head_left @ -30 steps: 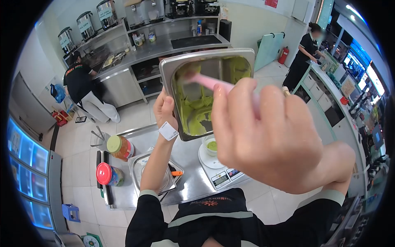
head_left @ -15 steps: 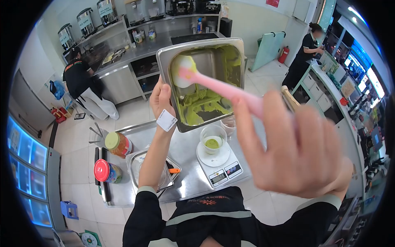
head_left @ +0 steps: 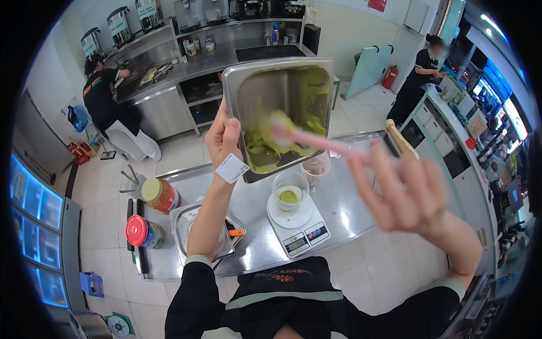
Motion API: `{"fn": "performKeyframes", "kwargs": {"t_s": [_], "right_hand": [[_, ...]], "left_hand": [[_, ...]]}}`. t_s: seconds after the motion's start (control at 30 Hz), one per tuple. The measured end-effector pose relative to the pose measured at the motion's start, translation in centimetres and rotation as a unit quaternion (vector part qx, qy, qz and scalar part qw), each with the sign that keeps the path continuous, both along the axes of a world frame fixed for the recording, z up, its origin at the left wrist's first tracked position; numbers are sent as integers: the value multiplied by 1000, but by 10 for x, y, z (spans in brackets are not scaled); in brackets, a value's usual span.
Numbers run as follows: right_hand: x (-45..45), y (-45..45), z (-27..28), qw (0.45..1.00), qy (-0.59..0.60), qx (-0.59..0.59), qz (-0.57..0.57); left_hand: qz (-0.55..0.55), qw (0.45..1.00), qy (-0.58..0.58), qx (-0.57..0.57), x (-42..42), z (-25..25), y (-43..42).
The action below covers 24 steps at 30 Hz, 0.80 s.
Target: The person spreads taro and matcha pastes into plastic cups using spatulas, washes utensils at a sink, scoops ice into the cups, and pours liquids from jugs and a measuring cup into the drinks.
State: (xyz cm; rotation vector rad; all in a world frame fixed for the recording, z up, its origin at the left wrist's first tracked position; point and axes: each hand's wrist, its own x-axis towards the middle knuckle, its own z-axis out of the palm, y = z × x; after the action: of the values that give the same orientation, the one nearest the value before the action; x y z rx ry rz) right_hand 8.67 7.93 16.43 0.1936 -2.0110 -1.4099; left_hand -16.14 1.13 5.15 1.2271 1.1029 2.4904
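My left hand grips the left side of a metal container, tilted up so its inside faces me. Green paste is smeared over its walls and lower part. The fingers of my right hand are wrapped round the handle of a pink spatula, whose blurred head is inside the container among the paste. Below, a clear cup with some green paste in it stands on a white digital scale. Just behind it is another clear cup with pinkish contents.
On the metal table are a red-lidded jar, a green-lidded jar and a tray with an orange-handled tool. One person works at the left counter, another stands at the right counter.
The spatula head has moved from the container's upper left down to its lower middle. My right hand has drawn lower and nearer the table. The person at the left has reached an arm forward.
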Motion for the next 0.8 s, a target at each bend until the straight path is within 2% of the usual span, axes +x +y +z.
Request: {"fn": "performKeyframes", "kwargs": {"t_s": [0.1,0.23,0.33,0.37,0.47,0.6,0.7,0.8], "right_hand": [[6,10,12,997,60,-11,-49],[19,11,7,980,106,-100,-138],[21,17,-18,943,82,-281,-161],[20,15,-24,934,53,-305,-177],[17,17,-43,925,27,-348,-151],[16,15,-39,921,89,-347,-155],[11,9,-48,879,89,-426,-195],[7,8,-59,808,82,-557,-174]], "left_hand": [[33,995,84,30,5,4,-1],[65,989,108,72,12,10,-1],[85,985,122,82,14,8,-2],[94,984,126,78,17,8,-3],[139,975,140,100,17,3,4],[148,968,174,104,20,1,2],[176,957,194,127,23,-2,4],[223,940,214,145,23,-6,8]]}}
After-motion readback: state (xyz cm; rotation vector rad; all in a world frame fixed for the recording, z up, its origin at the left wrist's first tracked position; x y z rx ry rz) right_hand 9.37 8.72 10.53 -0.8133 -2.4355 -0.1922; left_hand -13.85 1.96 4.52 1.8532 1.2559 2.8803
